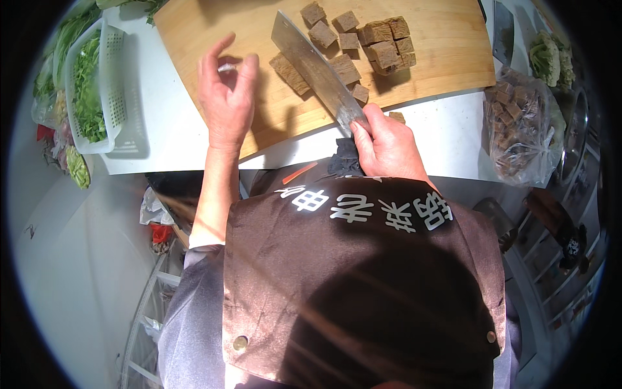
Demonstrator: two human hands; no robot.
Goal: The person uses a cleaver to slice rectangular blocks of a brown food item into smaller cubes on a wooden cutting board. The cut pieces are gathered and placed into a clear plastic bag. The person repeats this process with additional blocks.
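Observation:
My right hand (388, 143) grips the handle end of a cleaver (313, 70). Its broad blade slants up and left across the wooden cutting board (447, 63). Just left of the blade lies a brown, tofu-like block (289, 74); whether they touch is hard to tell. Right of the blade sit a cut brown piece (345, 69) and several loose cubes (322, 34). Farther right is a stacked cluster of brown cubes (387, 46). My left hand (226, 92) is over the board's left part, fingers apart, holding nothing; something small and pale shows at one finger.
At left stands a white perforated basket (114, 87) of chopped greens. On the right are a plastic bag of brown cubes (517, 126), a second blade (503, 31) and cauliflower (544, 58). One brown piece (397, 117) lies by the board's near edge on the white table (452, 126).

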